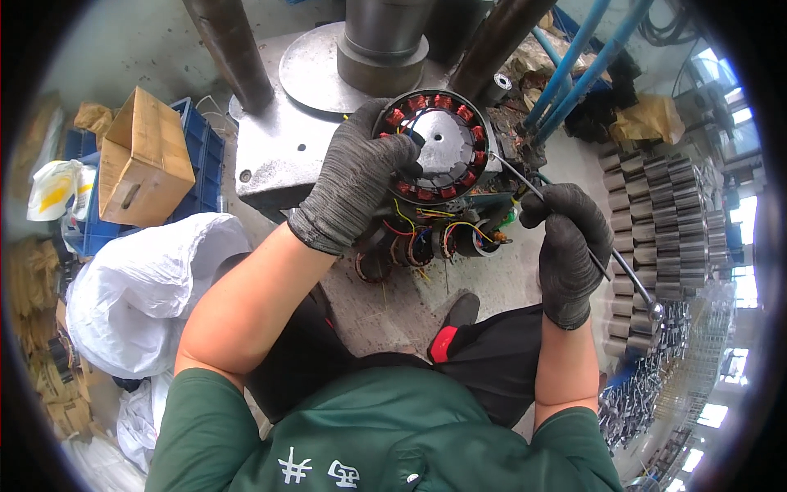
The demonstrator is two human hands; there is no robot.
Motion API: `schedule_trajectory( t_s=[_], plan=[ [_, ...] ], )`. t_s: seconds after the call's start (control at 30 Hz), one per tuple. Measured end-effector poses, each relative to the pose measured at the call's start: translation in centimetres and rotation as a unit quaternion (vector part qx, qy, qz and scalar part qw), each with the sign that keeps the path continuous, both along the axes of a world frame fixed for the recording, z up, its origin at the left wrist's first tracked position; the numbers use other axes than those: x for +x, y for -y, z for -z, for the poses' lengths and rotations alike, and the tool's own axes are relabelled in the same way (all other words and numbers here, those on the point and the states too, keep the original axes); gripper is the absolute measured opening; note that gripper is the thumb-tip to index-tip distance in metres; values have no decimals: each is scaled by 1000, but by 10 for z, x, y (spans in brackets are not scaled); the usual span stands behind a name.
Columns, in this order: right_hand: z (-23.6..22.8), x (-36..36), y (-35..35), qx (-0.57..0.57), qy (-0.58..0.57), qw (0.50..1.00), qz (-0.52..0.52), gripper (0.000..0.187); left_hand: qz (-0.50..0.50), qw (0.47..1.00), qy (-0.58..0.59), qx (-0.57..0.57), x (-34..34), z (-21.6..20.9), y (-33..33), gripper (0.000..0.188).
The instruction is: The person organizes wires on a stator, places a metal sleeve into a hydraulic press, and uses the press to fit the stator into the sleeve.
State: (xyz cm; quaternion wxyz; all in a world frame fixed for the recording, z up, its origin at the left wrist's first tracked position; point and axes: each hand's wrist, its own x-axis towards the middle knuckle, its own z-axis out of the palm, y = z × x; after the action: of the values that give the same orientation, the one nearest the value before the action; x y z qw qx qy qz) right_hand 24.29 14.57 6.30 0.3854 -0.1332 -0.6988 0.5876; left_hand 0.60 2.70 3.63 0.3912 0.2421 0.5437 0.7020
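My left hand (361, 168), in a dark grey knit glove, grips the left side of a motor stator (473, 168), a ring lined inside with copper windings. The ring is tilted at the front of a grey metal press bed (270, 152). In my gloved right hand (571, 246) is a slim metal rod (516, 175), its tip at the right rim of the stator. Behind that hand a shaft with a shiny ball end (656, 312) sticks out; whether it is the same tool I cannot tell. My left fingers partly hide the windings.
Several wound stators (410, 248) with coloured wires lie below the press bed. Two dark columns (234, 53) flank a thick ram (384, 41). At left are a cardboard box (147, 160), a blue crate (209, 152) and a white sack (139, 287). Stacked metal cylinders (656, 221) stand right.
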Motion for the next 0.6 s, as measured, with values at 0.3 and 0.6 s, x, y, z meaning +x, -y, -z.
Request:
schedule_trajectory(
  t_s=[0.3,0.6],
  plan=[
    [8,2,-6,-40,17,999,-16,32,11,997,-78,7,-1,12,-3,63],
    [9,2,-18,-123,23,991,-48,32,45,995,-82,-18,-2,7,3,62]
  ],
)
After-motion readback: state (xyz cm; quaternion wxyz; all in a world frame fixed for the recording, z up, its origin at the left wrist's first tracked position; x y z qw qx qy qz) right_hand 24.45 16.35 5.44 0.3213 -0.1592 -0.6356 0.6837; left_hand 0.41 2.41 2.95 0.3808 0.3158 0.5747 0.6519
